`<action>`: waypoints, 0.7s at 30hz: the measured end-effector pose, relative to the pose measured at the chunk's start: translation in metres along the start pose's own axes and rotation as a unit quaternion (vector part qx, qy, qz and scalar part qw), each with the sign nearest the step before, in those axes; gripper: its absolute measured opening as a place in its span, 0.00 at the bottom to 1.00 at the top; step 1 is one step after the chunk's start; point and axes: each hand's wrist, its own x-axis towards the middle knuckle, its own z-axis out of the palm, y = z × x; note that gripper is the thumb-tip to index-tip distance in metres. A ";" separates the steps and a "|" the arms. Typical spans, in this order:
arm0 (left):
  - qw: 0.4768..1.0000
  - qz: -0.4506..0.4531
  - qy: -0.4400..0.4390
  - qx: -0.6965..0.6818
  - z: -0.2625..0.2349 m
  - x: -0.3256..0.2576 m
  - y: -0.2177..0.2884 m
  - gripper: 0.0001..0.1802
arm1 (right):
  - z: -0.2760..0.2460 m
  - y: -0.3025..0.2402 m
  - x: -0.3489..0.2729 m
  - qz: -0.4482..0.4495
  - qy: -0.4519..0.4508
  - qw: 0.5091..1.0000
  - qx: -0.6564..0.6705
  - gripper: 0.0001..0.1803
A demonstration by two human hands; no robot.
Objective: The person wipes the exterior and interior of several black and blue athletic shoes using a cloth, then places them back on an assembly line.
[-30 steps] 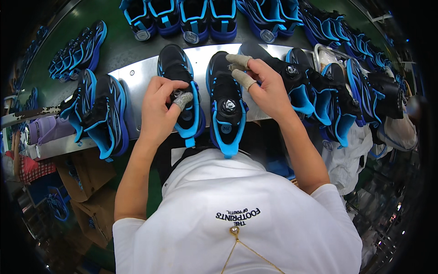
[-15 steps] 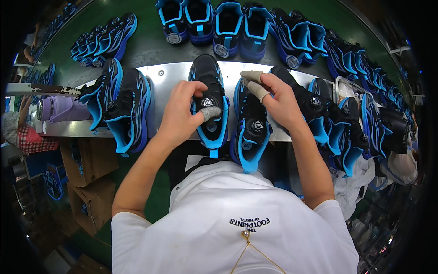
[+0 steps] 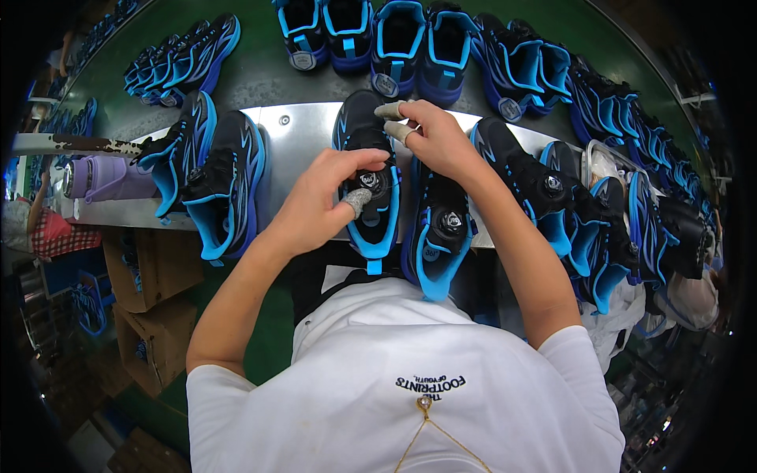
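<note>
A black and blue sneaker (image 3: 363, 118) lies on the metal strip in front of me, toe away, heel toward me. My left hand (image 3: 319, 197) is at its left side, with thumb and forefinger curled around the round dial (image 3: 368, 180) on its tongue. A grey cover wraps that thumb. My right hand (image 3: 438, 140) reaches over the toe end; its two covered fingertips are stretched out at the sneaker's right upper edge, holding nothing visible. Beneath my right wrist is the matching sneaker (image 3: 432, 264), its heel close to my shirt and its toe part hidden.
Another pair of sneakers (image 3: 225, 185) stands to the left, beside a lilac bottle (image 3: 110, 180) and a worn metal bar (image 3: 79, 145). More sneakers (image 3: 398, 47) line the green work surface (image 3: 260, 39) at the back. Several others (image 3: 544, 177) crowd the right. Cardboard boxes (image 3: 162, 339) sit below left.
My right hand has moved left from above the right sneaker to the left sneaker's toe end. My left forefinger has come across to the dial's upper side.
</note>
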 end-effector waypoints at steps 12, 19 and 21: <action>0.999 0.029 -0.021 0.018 0.002 -0.002 -0.009 0.29 | 0.011 0.009 0.007 0.005 -0.008 1.000 -0.030 0.16; 0.953 -0.114 0.241 0.145 0.042 -0.006 0.005 0.25 | 0.010 0.006 0.009 0.025 -0.026 0.996 -0.082 0.18; 0.968 -0.044 0.222 0.108 0.041 -0.007 -0.008 0.23 | 0.009 0.006 0.008 0.023 -0.027 0.997 -0.072 0.18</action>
